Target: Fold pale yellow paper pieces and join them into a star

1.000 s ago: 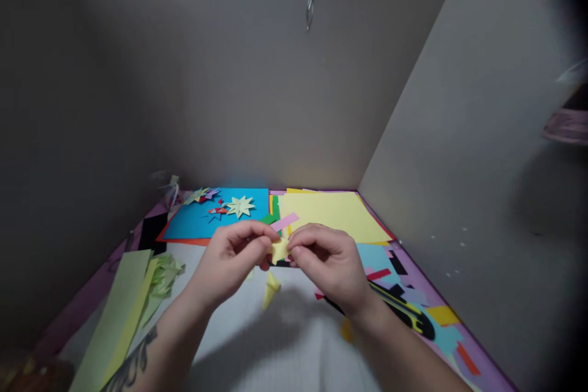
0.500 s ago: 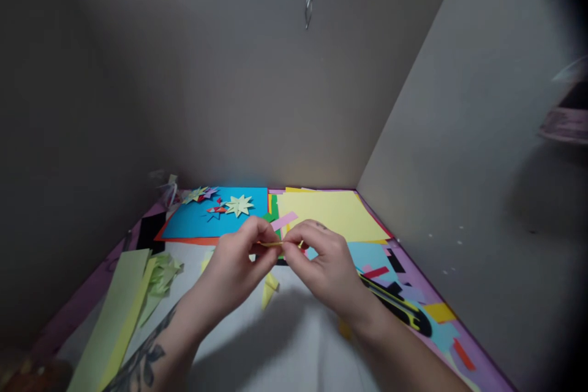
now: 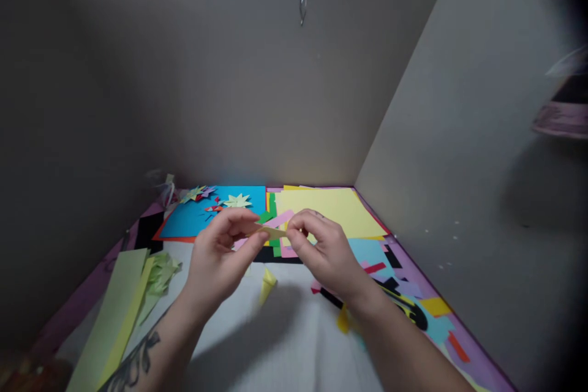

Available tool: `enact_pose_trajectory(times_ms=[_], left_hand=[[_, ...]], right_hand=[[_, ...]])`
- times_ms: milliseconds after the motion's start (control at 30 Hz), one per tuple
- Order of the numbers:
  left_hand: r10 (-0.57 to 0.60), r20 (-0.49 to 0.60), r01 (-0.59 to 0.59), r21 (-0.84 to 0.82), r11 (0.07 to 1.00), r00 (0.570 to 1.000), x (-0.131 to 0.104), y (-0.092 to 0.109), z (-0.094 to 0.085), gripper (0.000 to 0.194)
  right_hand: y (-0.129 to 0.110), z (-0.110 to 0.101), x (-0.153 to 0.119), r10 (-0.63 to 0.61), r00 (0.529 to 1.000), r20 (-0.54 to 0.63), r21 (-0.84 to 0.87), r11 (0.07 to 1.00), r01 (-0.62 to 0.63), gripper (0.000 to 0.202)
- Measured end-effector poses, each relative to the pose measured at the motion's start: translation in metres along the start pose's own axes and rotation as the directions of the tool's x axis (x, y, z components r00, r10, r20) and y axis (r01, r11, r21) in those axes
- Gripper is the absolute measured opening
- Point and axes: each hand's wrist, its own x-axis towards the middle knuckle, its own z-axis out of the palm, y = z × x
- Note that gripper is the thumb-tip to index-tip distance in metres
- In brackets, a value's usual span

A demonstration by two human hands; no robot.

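Observation:
Above the white work surface, a small folded piece of yellow paper (image 3: 274,233) is stretched between both hands. My left hand (image 3: 227,245) pinches its left end between thumb and fingers. At the right end, the thumb and forefinger of my right hand (image 3: 319,248) are closed on its tip. Beneath them on the white surface lies another small folded yellow paper piece (image 3: 268,283), pointed toward me. Part of a pink paper strip (image 3: 280,219) shows just behind the held piece.
Folded paper stars (image 3: 237,201) rest on a blue sheet (image 3: 184,220) at the back left. Yellow sheets (image 3: 340,208) are stacked at the back right. Pale green strips (image 3: 110,312) and crumpled paper (image 3: 162,274) lie left. A black-and-yellow cutter (image 3: 411,312) lies among scraps on the right.
My hands have moved slightly apart, and the yellow paper has turned from edge-on to show its flat face. My left fingers have opened out somewhat. The view has shifted a little.

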Motion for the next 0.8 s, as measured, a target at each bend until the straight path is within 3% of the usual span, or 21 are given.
enact_pose_trajectory(times_ms=[133,200,300,367,567,800], left_hand=[[-0.114,-0.110,0.111,-0.034,0.993,0.987,0.008,0.000,-0.005,0.018],[-0.187,-0.046,0.185,-0.056,0.981,0.981,0.009,-0.001,-0.002,0.017],[-0.238,0.088,0.244,-0.065,0.968,0.967,0.007,-0.003,0.005,0.012],[-0.227,0.141,0.235,-0.044,0.971,0.964,0.005,-0.003,0.008,0.010],[-0.194,0.133,0.190,0.044,0.981,0.972,0.004,-0.005,0.006,0.014],[-0.134,0.152,0.117,0.121,0.986,0.979,0.003,-0.007,0.007,0.016]], right_hand=[[0.005,-0.008,0.003,0.102,0.991,-0.082,0.039,0.994,-0.099,0.016],[0.004,-0.003,0.002,0.039,0.989,-0.141,-0.001,0.999,-0.040,0.010],[0.001,0.011,-0.001,-0.145,0.984,-0.101,-0.074,0.988,0.138,0.030],[0.001,0.018,-0.004,-0.165,0.983,-0.079,-0.064,0.985,0.160,0.039],[0.008,0.016,-0.008,0.061,0.989,-0.137,0.177,0.984,-0.036,0.030],[0.005,0.012,-0.003,-0.027,0.995,-0.101,0.144,0.989,0.041,0.022]])
